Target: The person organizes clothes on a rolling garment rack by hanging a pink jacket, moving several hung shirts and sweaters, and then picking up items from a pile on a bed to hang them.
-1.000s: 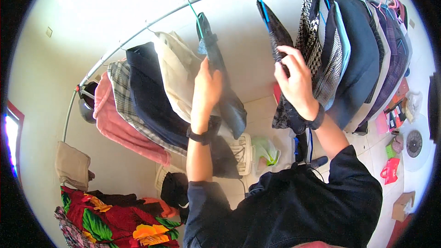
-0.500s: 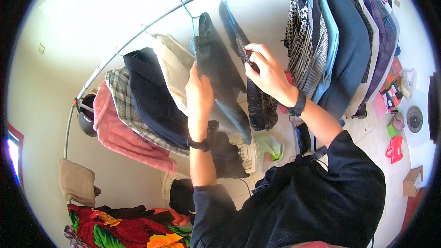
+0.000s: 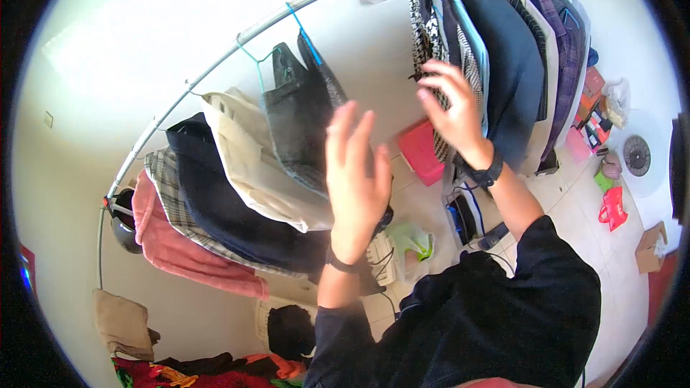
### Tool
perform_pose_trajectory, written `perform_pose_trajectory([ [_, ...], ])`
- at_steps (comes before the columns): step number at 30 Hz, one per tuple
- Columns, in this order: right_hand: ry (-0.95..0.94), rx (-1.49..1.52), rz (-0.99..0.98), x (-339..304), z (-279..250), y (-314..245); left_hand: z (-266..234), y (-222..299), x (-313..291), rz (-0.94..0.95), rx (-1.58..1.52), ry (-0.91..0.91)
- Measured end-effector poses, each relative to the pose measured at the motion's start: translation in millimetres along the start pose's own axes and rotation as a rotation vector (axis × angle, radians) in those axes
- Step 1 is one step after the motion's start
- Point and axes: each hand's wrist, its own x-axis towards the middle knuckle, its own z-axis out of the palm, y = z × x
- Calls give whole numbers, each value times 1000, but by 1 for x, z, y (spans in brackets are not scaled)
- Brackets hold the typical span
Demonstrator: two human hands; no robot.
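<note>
My left hand [image 3: 356, 179] is raised with its fingers spread and holds nothing. It partly covers a dark patterned garment [image 3: 323, 75] on a blue hanger and the dark grey trousers [image 3: 291, 136] beside it on a green hanger. My right hand [image 3: 460, 115], somewhat blurred, has its fingers apart and slightly bent. It is in front of a black-and-white houndstooth garment [image 3: 415, 14]; whether it touches the cloth I cannot tell. A light blue garment [image 3: 472, 43] and a dark blue jacket [image 3: 503, 50] hang just right of that.
A curved metal rail [image 3: 251, 32] carries the clothes. Left hang cream trousers [image 3: 251, 165], a navy garment [image 3: 215, 194], a plaid shirt [image 3: 169, 187] and a pink top [image 3: 180, 255]. Below are a pink box [image 3: 422, 151], a plastic bag [image 3: 424, 244] and a fan [image 3: 637, 156].
Both hands have let go of the dark garments and moved right, the right one to the houndstooth garment. The dark garments now hang farther left in view, and the view has shifted.
</note>
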Motion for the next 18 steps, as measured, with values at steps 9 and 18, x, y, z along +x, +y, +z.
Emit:
perform_pose_trajectory([
  [9,-16,-176,240,42,-62,116,168,29,89,-83,-311,-103],
  [18,-163,-79,163,41,-71,150,302,-17,136,-229,-435,7],
])
